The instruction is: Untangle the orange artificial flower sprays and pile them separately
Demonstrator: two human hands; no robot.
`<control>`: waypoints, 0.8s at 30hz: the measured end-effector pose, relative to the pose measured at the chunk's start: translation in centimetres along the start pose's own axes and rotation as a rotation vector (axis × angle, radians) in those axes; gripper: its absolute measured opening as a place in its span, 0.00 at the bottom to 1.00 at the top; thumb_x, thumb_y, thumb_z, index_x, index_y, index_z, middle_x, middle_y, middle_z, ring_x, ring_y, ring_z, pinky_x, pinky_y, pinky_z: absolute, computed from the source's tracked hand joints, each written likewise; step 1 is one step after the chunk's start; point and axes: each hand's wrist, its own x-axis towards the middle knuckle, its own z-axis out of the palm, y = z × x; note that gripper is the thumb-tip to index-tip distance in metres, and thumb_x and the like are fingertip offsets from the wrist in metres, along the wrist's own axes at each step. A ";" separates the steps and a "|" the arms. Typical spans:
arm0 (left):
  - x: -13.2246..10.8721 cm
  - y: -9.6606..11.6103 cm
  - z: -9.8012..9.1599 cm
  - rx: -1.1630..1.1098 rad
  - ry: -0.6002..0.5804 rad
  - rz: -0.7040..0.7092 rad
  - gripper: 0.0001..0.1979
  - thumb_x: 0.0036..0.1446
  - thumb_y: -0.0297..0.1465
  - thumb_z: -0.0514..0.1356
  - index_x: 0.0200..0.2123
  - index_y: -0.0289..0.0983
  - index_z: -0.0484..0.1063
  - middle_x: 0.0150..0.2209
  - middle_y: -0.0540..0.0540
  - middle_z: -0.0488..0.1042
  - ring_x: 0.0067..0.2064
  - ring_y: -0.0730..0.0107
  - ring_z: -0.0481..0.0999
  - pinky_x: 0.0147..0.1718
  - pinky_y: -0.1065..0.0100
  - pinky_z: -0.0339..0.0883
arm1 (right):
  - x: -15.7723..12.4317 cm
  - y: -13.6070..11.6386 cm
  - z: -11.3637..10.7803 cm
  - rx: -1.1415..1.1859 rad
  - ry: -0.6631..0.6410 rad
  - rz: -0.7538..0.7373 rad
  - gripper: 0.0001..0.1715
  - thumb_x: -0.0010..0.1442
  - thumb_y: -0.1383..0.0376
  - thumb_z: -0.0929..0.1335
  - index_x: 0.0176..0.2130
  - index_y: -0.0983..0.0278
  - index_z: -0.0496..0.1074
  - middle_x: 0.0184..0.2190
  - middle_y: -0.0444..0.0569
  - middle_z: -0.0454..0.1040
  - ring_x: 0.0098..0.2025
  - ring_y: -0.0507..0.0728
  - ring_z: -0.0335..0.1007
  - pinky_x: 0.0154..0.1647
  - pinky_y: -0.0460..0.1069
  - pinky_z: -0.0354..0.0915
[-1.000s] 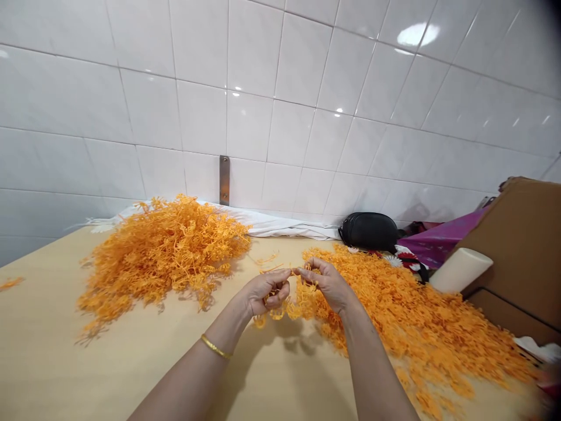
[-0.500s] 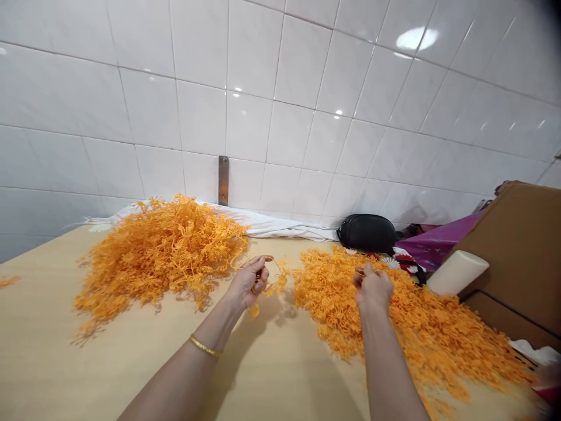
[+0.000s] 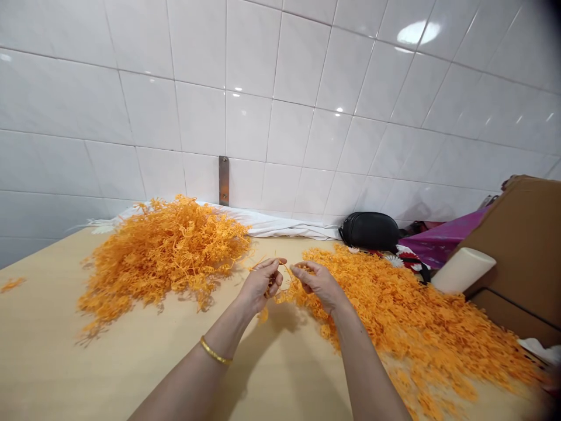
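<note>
My left hand point(image 3: 262, 285), with a gold bangle on the wrist, is closed around an orange plastic sprig point(image 3: 283, 262); thin stems and frilly bits stick out past its fingers. Close beside it, my right hand point(image 3: 319, 285) has its thumb and forefinger pinched near the sprig's stem. Whatever lies between those fingertips is too small to make out. To the left rises a tall heap of orange plastic sprigs point(image 3: 170, 257). A flatter pile of small orange frilly pieces point(image 3: 394, 310) spreads to the right, partly behind my right forearm.
Against the tiled wall lie a white cloth point(image 3: 289, 226) and a black zipped pouch point(image 3: 370, 231). At the right stand a cardboard box point(image 3: 521, 251) and a cream cylinder point(image 3: 464, 270), near a purple cloth point(image 3: 442, 237). A stray orange piece point(image 3: 12, 285) rests on the table point(image 3: 52, 339) at far left.
My right hand has moved left from above the right pile to beside my left hand. My left hand has shifted slightly right, still holding the sprig.
</note>
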 end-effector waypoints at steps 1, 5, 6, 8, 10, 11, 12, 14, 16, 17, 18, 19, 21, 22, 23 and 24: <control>0.0 0.1 0.0 -0.027 -0.005 -0.001 0.11 0.50 0.35 0.52 0.35 0.35 0.64 0.13 0.55 0.60 0.10 0.84 0.49 0.12 0.77 0.36 | 0.0 0.1 0.3 -0.005 -0.012 -0.035 0.16 0.43 0.56 0.69 0.26 0.66 0.65 0.13 0.36 0.54 0.16 0.44 0.46 0.17 0.43 0.44; 0.0 0.0 0.3 -0.194 -0.052 0.008 0.06 0.51 0.32 0.51 0.32 0.35 0.63 0.13 0.55 0.60 0.10 0.85 0.49 0.11 0.77 0.37 | 0.5 0.5 1.2 0.109 0.097 -0.095 0.15 0.43 0.57 0.68 0.21 0.66 0.62 0.13 0.36 0.55 0.17 0.44 0.47 0.17 0.42 0.46; 0.0 -0.1 0.4 -0.225 -0.067 0.007 0.05 0.52 0.31 0.51 0.31 0.35 0.63 0.13 0.56 0.60 0.10 0.85 0.48 0.11 0.78 0.38 | 0.7 0.6 1.2 0.158 0.147 -0.081 0.16 0.43 0.58 0.68 0.20 0.65 0.61 0.14 0.36 0.56 0.17 0.44 0.47 0.17 0.41 0.46; 0.0 -0.3 0.5 -0.253 -0.087 -0.008 0.05 0.52 0.30 0.51 0.30 0.35 0.63 0.13 0.56 0.59 0.10 0.85 0.48 0.10 0.78 0.37 | 1.1 0.8 0.8 0.270 0.281 -0.036 0.16 0.42 0.59 0.69 0.20 0.65 0.59 0.13 0.36 0.56 0.16 0.44 0.48 0.15 0.41 0.46; 0.0 -0.2 0.3 -0.281 -0.051 -0.014 0.05 0.53 0.30 0.50 0.28 0.35 0.62 0.12 0.56 0.58 0.10 0.85 0.47 0.10 0.78 0.37 | 1.4 0.8 -0.2 0.402 0.498 -0.010 0.16 0.41 0.61 0.69 0.20 0.65 0.57 0.12 0.35 0.54 0.14 0.43 0.46 0.13 0.40 0.44; 0.0 -0.1 0.1 -0.308 -0.014 -0.002 0.06 0.53 0.30 0.49 0.28 0.35 0.62 0.12 0.56 0.57 0.10 0.85 0.47 0.10 0.78 0.37 | 1.4 0.8 -1.0 0.459 0.610 -0.011 0.16 0.42 0.62 0.68 0.20 0.64 0.56 0.11 0.34 0.53 0.13 0.43 0.45 0.13 0.40 0.44; 0.1 0.2 -0.2 -0.343 0.023 0.017 0.06 0.54 0.30 0.49 0.27 0.35 0.61 0.12 0.56 0.57 0.10 0.85 0.47 0.10 0.78 0.37 | 1.4 0.8 -1.8 0.503 0.715 -0.021 0.16 0.43 0.62 0.68 0.20 0.64 0.54 0.10 0.33 0.51 0.12 0.43 0.45 0.13 0.40 0.45; 0.2 0.7 -0.8 -0.427 0.061 0.053 0.07 0.54 0.29 0.47 0.27 0.36 0.60 0.12 0.55 0.56 0.10 0.84 0.48 0.10 0.79 0.38 | 1.1 0.6 -3.3 0.534 0.831 -0.035 0.14 0.44 0.64 0.66 0.21 0.63 0.53 0.10 0.33 0.52 0.12 0.43 0.47 0.14 0.40 0.48; 0.2 1.1 -1.1 -0.503 0.030 0.040 0.07 0.55 0.28 0.46 0.28 0.36 0.61 0.14 0.54 0.58 0.11 0.84 0.49 0.10 0.79 0.41 | 0.9 0.3 -4.0 0.529 0.834 -0.026 0.09 0.44 0.66 0.66 0.24 0.63 0.57 0.12 0.35 0.60 0.13 0.44 0.52 0.15 0.40 0.52; 0.3 1.2 -1.1 -0.537 0.008 0.014 0.07 0.55 0.28 0.46 0.29 0.35 0.61 0.15 0.54 0.59 0.11 0.83 0.50 0.10 0.79 0.42 | 0.8 0.2 -4.0 0.515 0.802 -0.013 0.08 0.43 0.67 0.66 0.26 0.63 0.60 0.15 0.38 0.64 0.14 0.44 0.54 0.16 0.41 0.53; 0.3 1.3 -1.0 -0.568 -0.005 -0.013 0.07 0.55 0.28 0.46 0.29 0.35 0.61 0.15 0.53 0.60 0.12 0.83 0.52 0.10 0.79 0.43 | 0.7 0.1 -3.8 0.499 0.742 0.005 0.10 0.42 0.68 0.66 0.29 0.63 0.62 0.17 0.40 0.67 0.14 0.44 0.55 0.16 0.41 0.54; 0.3 1.3 -0.9 -0.601 -0.006 -0.033 0.07 0.55 0.28 0.46 0.30 0.35 0.61 0.16 0.52 0.61 0.13 0.82 0.55 0.10 0.79 0.45 | 0.7 -0.1 -3.4 0.484 0.665 0.023 0.13 0.40 0.68 0.67 0.31 0.63 0.64 0.19 0.41 0.68 0.15 0.44 0.55 0.17 0.41 0.55; 0.3 1.5 -0.8 -0.668 0.018 -0.045 0.07 0.55 0.28 0.46 0.32 0.34 0.62 0.17 0.51 0.62 0.16 0.80 0.60 0.12 0.79 0.51 | 0.6 -0.3 -2.6 0.462 0.497 0.058 0.16 0.38 0.67 0.69 0.32 0.65 0.67 0.18 0.41 0.67 0.15 0.43 0.54 0.17 0.41 0.54; 0.3 1.6 -0.8 -0.695 0.044 -0.036 0.06 0.54 0.28 0.47 0.32 0.34 0.62 0.18 0.51 0.63 0.17 0.79 0.62 0.14 0.79 0.54 | 0.5 -0.4 -2.1 0.446 0.420 0.077 0.16 0.37 0.66 0.70 0.31 0.66 0.67 0.17 0.40 0.64 0.15 0.43 0.54 0.17 0.41 0.54; 0.3 1.8 -0.8 -0.717 0.073 -0.025 0.06 0.54 0.27 0.48 0.33 0.34 0.63 0.18 0.50 0.64 0.19 0.78 0.64 0.16 0.78 0.57 | 0.5 -0.5 -1.7 0.415 0.344 0.099 0.17 0.37 0.63 0.71 0.30 0.66 0.68 0.17 0.39 0.62 0.15 0.43 0.53 0.16 0.41 0.52; 0.3 1.9 -0.9 -0.733 0.103 -0.014 0.05 0.54 0.27 0.49 0.33 0.34 0.63 0.19 0.50 0.65 0.20 0.77 0.66 0.18 0.77 0.60 | 0.3 -0.5 -1.2 0.365 0.262 0.122 0.17 0.38 0.60 0.71 0.29 0.67 0.68 0.16 0.38 0.60 0.15 0.43 0.52 0.16 0.41 0.51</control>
